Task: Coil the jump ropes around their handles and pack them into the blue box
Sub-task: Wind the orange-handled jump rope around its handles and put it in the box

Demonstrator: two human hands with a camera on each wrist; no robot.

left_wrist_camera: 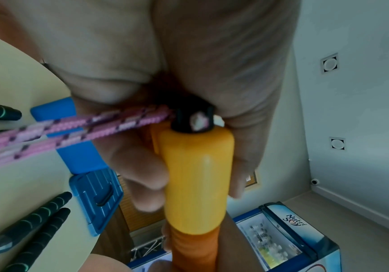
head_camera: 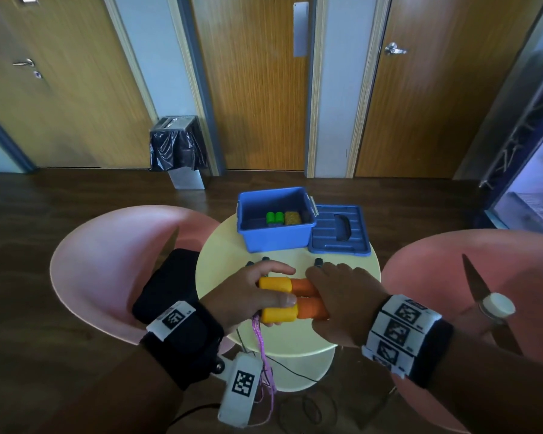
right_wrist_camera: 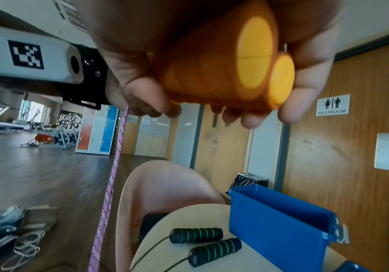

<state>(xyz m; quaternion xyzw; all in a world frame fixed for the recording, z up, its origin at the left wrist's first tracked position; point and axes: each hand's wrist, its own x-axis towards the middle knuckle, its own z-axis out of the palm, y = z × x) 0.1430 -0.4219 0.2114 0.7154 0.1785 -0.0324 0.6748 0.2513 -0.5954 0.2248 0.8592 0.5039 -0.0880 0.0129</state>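
Two yellow and orange jump rope handles (head_camera: 290,298) lie side by side above the round table (head_camera: 220,245). My left hand (head_camera: 248,296) grips their yellow ends (left_wrist_camera: 196,180). My right hand (head_camera: 342,296) grips the orange ends (right_wrist_camera: 224,73). A pink patterned rope (head_camera: 265,352) hangs from the yellow ends past the table edge (left_wrist_camera: 49,136) (right_wrist_camera: 109,193). The blue box (head_camera: 275,220) stands open at the back of the table and holds green and yellow coiled items (head_camera: 282,217). Black handles with green rings (right_wrist_camera: 196,235) lie on the table in front of the box.
The blue lid (head_camera: 339,230) lies flat to the right of the box. Pink chairs (head_camera: 113,264) (head_camera: 483,292) flank the table, the left one with a black bag (head_camera: 166,283). A bin (head_camera: 177,148) stands by wooden doors behind. Thin black cord (head_camera: 295,371) trails on the floor.
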